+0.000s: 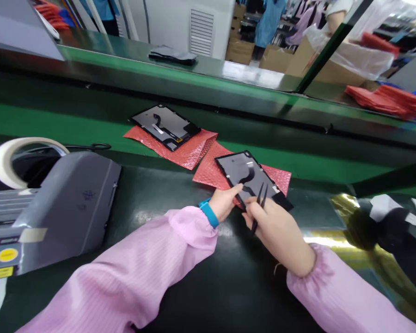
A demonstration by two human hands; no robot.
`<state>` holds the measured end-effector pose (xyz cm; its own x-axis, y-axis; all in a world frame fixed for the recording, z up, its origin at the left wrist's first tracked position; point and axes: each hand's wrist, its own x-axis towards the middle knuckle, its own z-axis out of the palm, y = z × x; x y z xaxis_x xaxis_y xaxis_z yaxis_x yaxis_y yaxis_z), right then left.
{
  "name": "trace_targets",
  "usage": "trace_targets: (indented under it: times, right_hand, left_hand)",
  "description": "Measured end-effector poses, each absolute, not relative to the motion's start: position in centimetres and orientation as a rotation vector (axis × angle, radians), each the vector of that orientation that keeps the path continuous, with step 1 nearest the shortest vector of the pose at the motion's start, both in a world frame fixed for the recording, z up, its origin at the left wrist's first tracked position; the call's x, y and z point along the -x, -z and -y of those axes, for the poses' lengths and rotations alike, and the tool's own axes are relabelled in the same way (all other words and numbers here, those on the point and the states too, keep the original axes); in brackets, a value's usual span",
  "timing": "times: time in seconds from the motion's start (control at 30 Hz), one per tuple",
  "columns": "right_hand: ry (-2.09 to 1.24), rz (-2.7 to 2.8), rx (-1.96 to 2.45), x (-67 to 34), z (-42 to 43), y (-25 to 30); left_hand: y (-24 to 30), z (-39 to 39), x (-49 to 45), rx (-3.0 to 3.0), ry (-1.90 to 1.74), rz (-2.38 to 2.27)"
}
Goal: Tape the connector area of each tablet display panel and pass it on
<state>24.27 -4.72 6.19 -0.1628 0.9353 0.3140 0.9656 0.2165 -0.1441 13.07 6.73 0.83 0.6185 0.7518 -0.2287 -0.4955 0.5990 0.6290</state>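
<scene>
A tablet display panel point(234, 166), grey-backed with a black border and a dark flex cable, lies tilted on a red bubble-wrap bag point(208, 171). My left hand point(224, 202) is closed on its near left edge, thumb over the back near the cable. Black tweezers point(262, 196) are held in my right hand point(277, 229), their tips pointing up and away over the panel. The right fingers are closed beside the panel's near edge; whether they also grip it is unclear. Farther left, a second display panel point(173, 121) rests on another red bubble-wrap bag point(180, 155).
On the left stands a grey tape dispenser point(79, 199) with a tape roll point(3, 162) on top. Yellowish film point(353, 249) and dark scraps point(402, 236) lie at right. A raised green shelf point(208, 76) runs behind, bearing dark sheets point(172, 54) and red bags point(388, 99).
</scene>
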Motion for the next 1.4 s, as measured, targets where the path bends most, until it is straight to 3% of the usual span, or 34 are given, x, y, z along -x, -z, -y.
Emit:
trace_targets:
  times: [0.17, 0.43, 0.7, 0.9, 1.07, 1.2, 1.4]
  right_hand:
    - [0.032, 1.747, 1.867, -26.0, 7.7, -5.1]
    - [-0.658, 1.243, 1.803, -25.3, 10.6, -3.6]
    - [-0.535, 1.139, 1.752, -23.9, 11.1, -5.4]
    - [-0.614, 1.295, 1.831, -24.6, 9.2, -3.0]
    - [-0.359, 1.467, 1.941, -28.9, 13.0, -2.7]
    - [-0.351, 1.657, 2.121, -31.9, 15.1, -1.0]
    - [-0.238, 1.729, 2.118, -31.0, 10.9, 0.9]
  left_hand:
    - [-0.9, -6.8, -9.0, -0.544, -0.675, -0.550]
    - [-0.8, -5.9, -3.7, -0.579, -0.392, -0.490]
    - [-1.2, -8.9, -1.0, -0.629, -0.221, -0.488]
    - [-1.9, -9.0, -1.4, -0.658, -0.343, -0.643]
    - [-1.4, -9.1, -1.7, -0.643, -0.403, -0.696]
    - [-1.9, -9.3, -2.1, -0.630, -0.500, -0.769]
    - [-3.4, -9.3, -2.5, -0.665, -0.552, -0.921]
